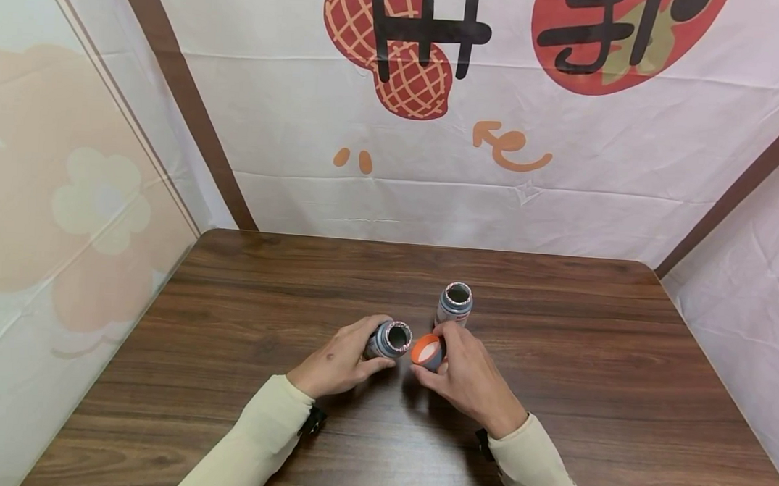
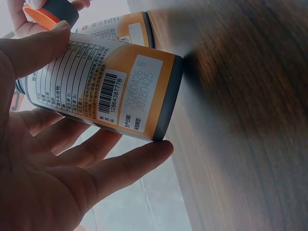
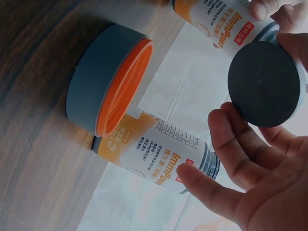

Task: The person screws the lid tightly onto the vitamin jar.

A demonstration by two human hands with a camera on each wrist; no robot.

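Note:
My left hand (image 1: 344, 358) grips a supplement bottle (image 1: 381, 343), thumb on one side and fingers on the other. Its mouth is uncapped, with torn foil round the rim; a white and orange label shows in the left wrist view. Close to it, my right hand (image 1: 470, 368) pinches a dark grey cap (image 3: 263, 84) whose orange-rimmed inside faces the bottle. A second uncapped bottle (image 1: 453, 304) stands upright just beyond the right hand. Another grey cap (image 3: 94, 79) with an orange inside rests on the table in the right wrist view; the right hand mostly hides it from the head camera.
The dark wood-grain table (image 1: 263, 288) reaches back to a white printed cloth (image 1: 290, 123) hanging behind it. More cloth (image 1: 91, 208) hangs along the left side and the right side.

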